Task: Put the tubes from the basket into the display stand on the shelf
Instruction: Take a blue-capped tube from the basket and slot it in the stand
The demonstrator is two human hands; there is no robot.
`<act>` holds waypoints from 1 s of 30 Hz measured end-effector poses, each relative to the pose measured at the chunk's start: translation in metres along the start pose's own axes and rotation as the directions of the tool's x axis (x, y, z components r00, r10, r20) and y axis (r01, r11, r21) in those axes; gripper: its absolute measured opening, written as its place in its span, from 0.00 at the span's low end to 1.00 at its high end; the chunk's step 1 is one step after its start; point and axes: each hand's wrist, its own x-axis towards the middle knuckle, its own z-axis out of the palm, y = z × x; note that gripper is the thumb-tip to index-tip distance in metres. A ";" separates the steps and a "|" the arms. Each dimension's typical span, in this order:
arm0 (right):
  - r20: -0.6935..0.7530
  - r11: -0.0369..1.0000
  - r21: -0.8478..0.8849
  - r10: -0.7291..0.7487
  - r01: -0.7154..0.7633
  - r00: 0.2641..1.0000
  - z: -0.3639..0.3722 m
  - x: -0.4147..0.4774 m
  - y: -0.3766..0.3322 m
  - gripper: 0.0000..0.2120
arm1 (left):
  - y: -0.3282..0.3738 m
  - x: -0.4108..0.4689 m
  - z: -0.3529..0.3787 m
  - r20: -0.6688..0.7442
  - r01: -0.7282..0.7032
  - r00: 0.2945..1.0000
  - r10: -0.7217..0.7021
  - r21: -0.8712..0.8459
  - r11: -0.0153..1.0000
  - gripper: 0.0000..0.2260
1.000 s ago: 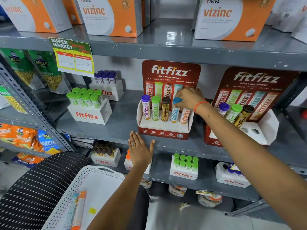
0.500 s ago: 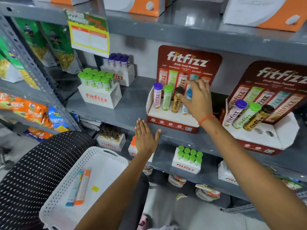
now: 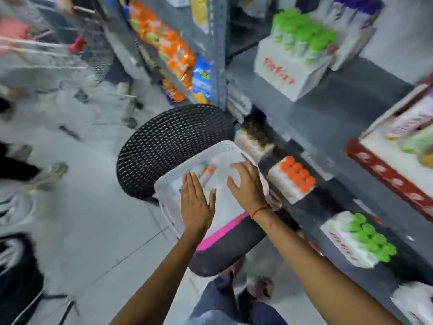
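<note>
The frame is blurred by motion. A white perforated basket [image 3: 168, 184] rests on a black chair, and an orange-capped tube [image 3: 207, 171] lies inside it near its far end. My left hand [image 3: 195, 205] hovers flat over the basket with fingers together, holding nothing. My right hand [image 3: 246, 184], with an orange thread at the wrist, hangs over the basket's right half with fingers spread and empty. The red and white display stand [image 3: 384, 174] sits on the shelf at the right edge, with tubes lying in it.
A black mesh chair back [image 3: 173, 141] stands behind the basket. Grey shelves on the right carry white boxes of green-capped [image 3: 302, 36] and orange-capped tubes [image 3: 297, 175]. Snack bags [image 3: 168, 50] hang at the upper middle. People's feet and a trolley are on the left floor.
My view has swung down and left from the shelf to the basket. My right hand left the display stand and came down over the basket; my left hand dropped from the shelf edge to it too.
</note>
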 end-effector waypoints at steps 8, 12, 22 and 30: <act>0.520 0.956 -0.196 -0.087 0.218 0.850 0.148 0.030 -0.020 0.18 | -0.109 -0.016 0.035 0.103 0.213 0.969 -0.226 0.126 0.969 0.29; 0.696 0.788 -0.369 -0.117 0.493 0.709 0.181 0.043 -0.019 0.16 | -0.115 -0.015 0.050 0.124 0.240 0.959 -0.255 0.128 0.962 0.26; 0.821 0.478 -0.385 -0.213 0.789 0.530 0.195 0.056 -0.017 0.16 | -0.113 -0.015 0.050 0.122 0.255 0.954 -0.274 0.150 0.955 0.26; 0.529 0.707 -0.324 -0.416 0.629 0.740 0.118 0.047 -0.005 0.17 | -0.104 -0.020 0.040 0.134 0.222 0.960 -0.247 0.173 0.959 0.28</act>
